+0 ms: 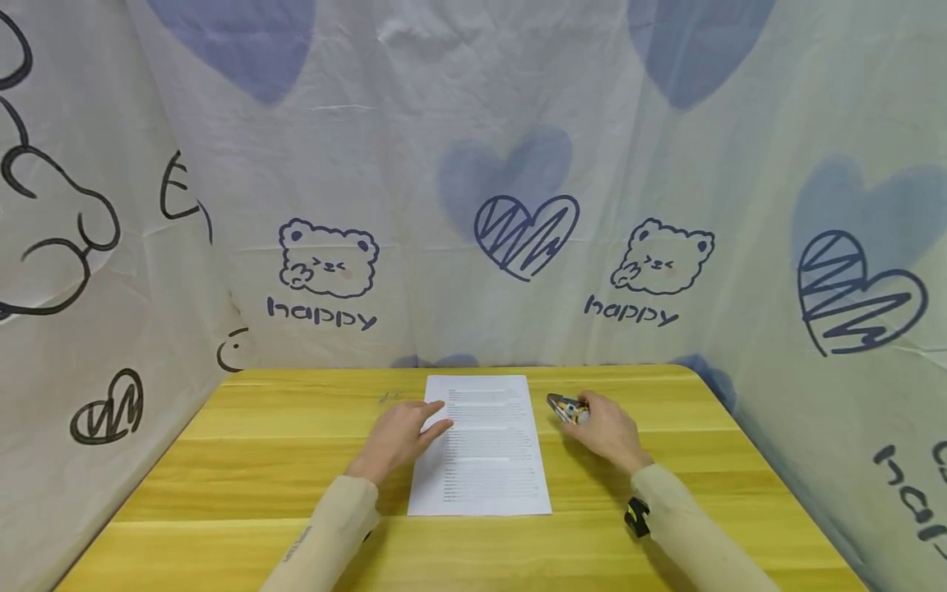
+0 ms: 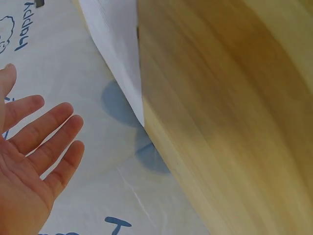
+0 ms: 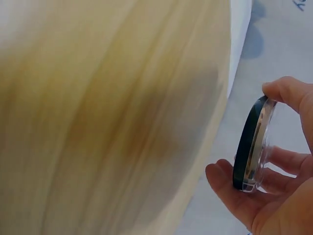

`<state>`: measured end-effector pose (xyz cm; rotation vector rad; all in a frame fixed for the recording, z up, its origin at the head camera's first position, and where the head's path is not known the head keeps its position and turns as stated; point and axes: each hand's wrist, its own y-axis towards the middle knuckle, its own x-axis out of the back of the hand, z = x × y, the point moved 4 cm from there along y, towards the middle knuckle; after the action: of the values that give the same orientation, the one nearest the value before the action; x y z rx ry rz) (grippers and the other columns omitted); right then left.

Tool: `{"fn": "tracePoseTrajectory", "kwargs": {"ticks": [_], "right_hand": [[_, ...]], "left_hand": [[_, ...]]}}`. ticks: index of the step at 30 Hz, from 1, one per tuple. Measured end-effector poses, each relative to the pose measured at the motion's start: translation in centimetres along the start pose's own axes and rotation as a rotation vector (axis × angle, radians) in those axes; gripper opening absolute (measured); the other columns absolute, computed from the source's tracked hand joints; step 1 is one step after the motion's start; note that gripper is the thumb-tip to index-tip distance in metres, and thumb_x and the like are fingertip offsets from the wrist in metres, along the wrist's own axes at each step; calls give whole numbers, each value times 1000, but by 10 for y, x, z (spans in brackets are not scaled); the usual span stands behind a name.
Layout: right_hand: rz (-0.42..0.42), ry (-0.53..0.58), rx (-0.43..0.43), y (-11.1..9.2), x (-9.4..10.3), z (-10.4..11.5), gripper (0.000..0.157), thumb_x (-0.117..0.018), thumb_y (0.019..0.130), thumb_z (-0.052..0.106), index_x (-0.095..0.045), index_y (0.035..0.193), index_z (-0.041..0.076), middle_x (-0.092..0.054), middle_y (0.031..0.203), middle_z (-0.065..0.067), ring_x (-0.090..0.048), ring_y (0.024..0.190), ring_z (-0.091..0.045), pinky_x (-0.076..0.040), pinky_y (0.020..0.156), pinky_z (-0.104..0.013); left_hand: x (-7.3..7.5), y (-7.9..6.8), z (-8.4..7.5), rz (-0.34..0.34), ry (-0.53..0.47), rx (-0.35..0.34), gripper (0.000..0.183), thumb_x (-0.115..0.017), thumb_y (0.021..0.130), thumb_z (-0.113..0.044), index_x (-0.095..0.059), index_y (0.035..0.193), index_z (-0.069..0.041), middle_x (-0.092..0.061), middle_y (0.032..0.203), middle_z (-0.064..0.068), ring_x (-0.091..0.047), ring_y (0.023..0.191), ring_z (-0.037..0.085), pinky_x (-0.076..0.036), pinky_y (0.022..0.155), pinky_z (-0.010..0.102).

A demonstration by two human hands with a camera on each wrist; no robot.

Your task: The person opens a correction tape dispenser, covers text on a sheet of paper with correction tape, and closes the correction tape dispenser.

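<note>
A white sheet of paper (image 1: 488,485) printed with lines of small text lies on the wooden table. Over its left edge hovers my left hand (image 1: 399,432), fingers loosely extended and nothing in them. The left wrist view shows that hand (image 2: 34,161) with its fingers spread. Right of the sheet, my right hand (image 1: 610,432) holds a small flat rounded case (image 1: 568,408) with a dark rim and colourful print. Seen edge-on in the right wrist view, the case (image 3: 252,147) has one dark face and one clear side, held between thumb and fingers. Its exact kind cannot be told.
The yellow wooden table (image 1: 244,460) reaches back to a pale curtain (image 1: 429,288) printed with hearts, bears and words. More curtain hangs at both sides. A black strap-like thing (image 1: 637,516) shows at the right wrist.
</note>
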<state>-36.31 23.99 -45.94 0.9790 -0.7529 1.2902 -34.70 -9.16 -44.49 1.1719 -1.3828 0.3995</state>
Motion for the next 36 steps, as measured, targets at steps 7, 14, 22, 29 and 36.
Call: {"fn": "tracePoseTrajectory", "kwargs": {"ticks": [7,14,22,29,36], "right_hand": [[42,-85,-35,1,7,-26,61,-73,81,42,-62,126,3,-69,101,-12,-60,78,-21,-49,62,-39],[85,-109,-112,4,13,-48,52,-73,80,43,-64,112,2,-67,94,-11,-60,76,-23,-50,65,-43],[121,-127,-164,1,15,-63,43,-74,81,40,-63,97,2,-63,87,-11,-56,73,-24,-47,61,-41],[130,-134,-174,0,15,-68,47,-72,81,40,-64,102,-1,-63,92,-14,-57,76,-26,-48,63,-44],[148,-128,-183,-1,16,-68,41,-70,84,38,-64,94,-1,-60,88,-14,-54,74,-26,-45,59,-42]], "left_hand": [[2,-4,6,-13,34,22,42,-60,96,-41,-70,122,-9,-73,114,10,-70,101,29,-57,88,45],[3,-5,10,6,38,53,44,-58,97,-43,-69,122,-9,-71,118,10,-69,107,30,-56,91,46],[5,-6,11,6,58,68,45,-57,98,-44,-69,123,-9,-71,120,11,-68,107,31,-57,89,46],[4,-7,12,14,86,92,45,-56,98,-44,-68,124,-8,-70,119,13,-68,107,32,-57,88,47],[4,-6,13,-4,108,92,44,-58,97,-41,-67,125,-8,-71,118,13,-68,106,32,-56,90,48]]}}
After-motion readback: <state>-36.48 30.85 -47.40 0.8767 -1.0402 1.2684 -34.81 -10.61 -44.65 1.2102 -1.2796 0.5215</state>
